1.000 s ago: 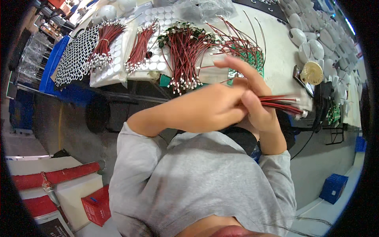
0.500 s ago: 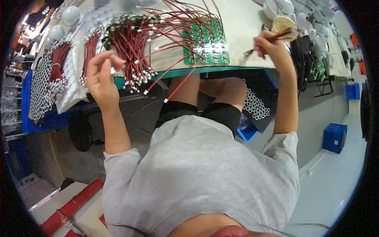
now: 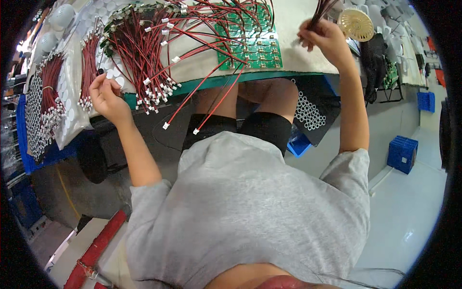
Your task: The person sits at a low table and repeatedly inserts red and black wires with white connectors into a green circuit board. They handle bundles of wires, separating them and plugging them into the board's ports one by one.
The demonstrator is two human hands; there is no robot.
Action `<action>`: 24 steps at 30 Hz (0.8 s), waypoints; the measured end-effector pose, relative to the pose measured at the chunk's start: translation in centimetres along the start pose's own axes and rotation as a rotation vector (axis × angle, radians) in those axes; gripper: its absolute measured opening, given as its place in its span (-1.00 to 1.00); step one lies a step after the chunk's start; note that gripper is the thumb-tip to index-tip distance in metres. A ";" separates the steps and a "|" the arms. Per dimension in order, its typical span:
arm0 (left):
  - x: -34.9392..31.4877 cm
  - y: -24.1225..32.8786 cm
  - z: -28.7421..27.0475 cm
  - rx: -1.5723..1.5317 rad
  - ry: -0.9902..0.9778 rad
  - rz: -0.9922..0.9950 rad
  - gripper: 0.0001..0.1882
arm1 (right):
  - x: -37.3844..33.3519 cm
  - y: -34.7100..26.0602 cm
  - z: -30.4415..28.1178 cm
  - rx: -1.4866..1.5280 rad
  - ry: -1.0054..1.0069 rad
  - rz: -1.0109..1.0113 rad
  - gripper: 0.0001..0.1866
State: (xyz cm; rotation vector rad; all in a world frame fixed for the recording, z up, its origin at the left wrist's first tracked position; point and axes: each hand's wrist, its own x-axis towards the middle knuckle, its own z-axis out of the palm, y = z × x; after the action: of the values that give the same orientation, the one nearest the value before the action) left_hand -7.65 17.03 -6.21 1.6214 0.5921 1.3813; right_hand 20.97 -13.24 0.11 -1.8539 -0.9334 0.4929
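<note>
My right hand (image 3: 327, 41) is closed round a small bunch of dark red and black wires (image 3: 321, 13), raised over the right part of the table; its lower ends are blurred. My left hand (image 3: 109, 98) is at the table's front edge, left of a big heap of red and black wires (image 3: 144, 53) with white connectors. Its fingers are curled together; a small dark spot shows at the fingertips, too small to name. Between the hands lies a green circuit board panel (image 3: 262, 53). Red wires run across it, and two wires with white plugs (image 3: 196, 130) hang over the edge.
Tied wire bundles (image 3: 50, 84) and a bagged sheet of white discs (image 3: 72, 101) lie at the left. A cream round grille (image 3: 356, 25) stands beside my right hand, near white housings and a black bag (image 3: 373, 67). Blue crates (image 3: 402, 154) are on the floor at right.
My left hand has moved left and slightly down, its fingers curling in. My right hand has moved left and up with the wires, now pointing upward, away from the cream grille.
</note>
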 end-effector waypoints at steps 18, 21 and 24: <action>-0.2 -0.1 0.4 0.077 -0.081 -0.037 -0.86 | 1.7 1.8 3.7 -0.203 -0.049 -0.073 -0.88; -0.2 -0.2 0.3 0.056 -0.081 -0.051 -0.87 | 1.9 1.3 3.6 -0.425 -0.063 -0.034 -0.88; -0.2 -0.1 0.5 0.056 -0.076 -0.056 -0.88 | 2.4 1.5 3.3 -0.509 -0.079 -0.058 -0.88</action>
State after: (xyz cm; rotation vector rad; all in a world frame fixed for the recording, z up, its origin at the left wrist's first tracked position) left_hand -7.25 16.75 -6.37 1.6819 0.6318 1.2664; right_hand 20.83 -9.84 -2.52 -2.2633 -1.2472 0.3101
